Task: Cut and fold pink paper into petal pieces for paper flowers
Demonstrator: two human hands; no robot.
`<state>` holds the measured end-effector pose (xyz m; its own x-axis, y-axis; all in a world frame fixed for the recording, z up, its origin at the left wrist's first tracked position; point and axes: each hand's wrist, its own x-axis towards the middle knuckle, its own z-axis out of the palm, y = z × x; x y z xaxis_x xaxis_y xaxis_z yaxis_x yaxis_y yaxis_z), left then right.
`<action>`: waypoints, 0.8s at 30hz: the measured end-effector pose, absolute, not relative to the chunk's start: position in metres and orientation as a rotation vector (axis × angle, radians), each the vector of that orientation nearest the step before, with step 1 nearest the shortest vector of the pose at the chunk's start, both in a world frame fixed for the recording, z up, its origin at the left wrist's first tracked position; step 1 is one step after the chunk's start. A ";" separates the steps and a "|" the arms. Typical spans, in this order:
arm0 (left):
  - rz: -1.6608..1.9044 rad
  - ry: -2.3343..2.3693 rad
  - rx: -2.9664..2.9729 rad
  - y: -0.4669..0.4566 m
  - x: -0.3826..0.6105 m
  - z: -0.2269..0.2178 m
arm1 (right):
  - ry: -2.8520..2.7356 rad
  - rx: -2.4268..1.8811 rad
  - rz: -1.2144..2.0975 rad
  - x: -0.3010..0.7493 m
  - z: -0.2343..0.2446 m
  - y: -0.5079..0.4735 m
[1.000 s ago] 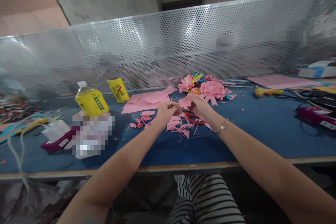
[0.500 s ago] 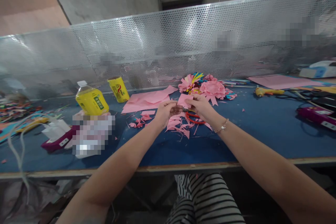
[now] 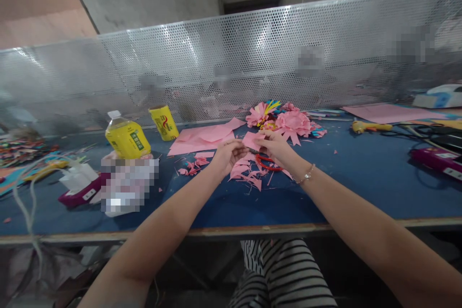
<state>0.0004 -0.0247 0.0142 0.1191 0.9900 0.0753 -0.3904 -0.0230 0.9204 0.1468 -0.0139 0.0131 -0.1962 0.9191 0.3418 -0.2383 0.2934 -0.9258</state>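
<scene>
Between my hands is a small piece of pink paper (image 3: 252,140), held up over the table. My right hand (image 3: 276,147) pinches its right side with thumb and fingers. My left hand (image 3: 230,153) is closed at its left edge, fingertips pressed together on the paper. Below my right hand lie red-handled scissors (image 3: 266,162), partly hidden by that hand. Pink paper scraps (image 3: 245,172) are scattered under and around the scissors. Just beyond my hands sit pink paper flowers (image 3: 293,122) with yellow and blue strips among them.
Pink sheets (image 3: 204,135) lie behind my left hand. At the left stand a yellow liquid bottle (image 3: 128,138), a yellow packet (image 3: 164,123) and a purple power strip (image 3: 83,194). A yellow glue gun (image 3: 370,126) lies at the right. A perforated metal screen (image 3: 202,57) closes the back.
The pink paper piece has tilted and shifted slightly left in my fingers. My left fingers have moved a little. The rest of the table looks the same.
</scene>
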 end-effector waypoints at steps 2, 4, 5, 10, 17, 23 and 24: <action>1.298 0.795 0.980 -0.024 0.000 0.014 | -1.371 -0.697 1.209 0.147 0.013 -0.014; 1.286 0.800 0.964 -0.025 0.001 0.016 | -1.372 -0.704 1.202 0.147 0.013 -0.014; 1.283 0.803 0.958 -0.026 0.001 0.016 | -1.369 -0.704 1.202 0.147 0.013 -0.014; 1.271 0.814 0.932 -0.028 0.002 0.020 | -1.320 -0.679 1.230 0.146 0.012 -0.011; 1.254 0.789 1.009 -0.031 0.003 0.021 | -1.289 -0.679 1.311 0.144 0.014 -0.012; 1.138 0.839 0.897 -0.028 0.004 0.020 | -1.354 -0.729 1.316 0.144 0.012 -0.013; 1.118 0.839 0.908 -0.029 0.004 0.020 | -1.392 -0.744 1.294 0.144 0.011 -0.013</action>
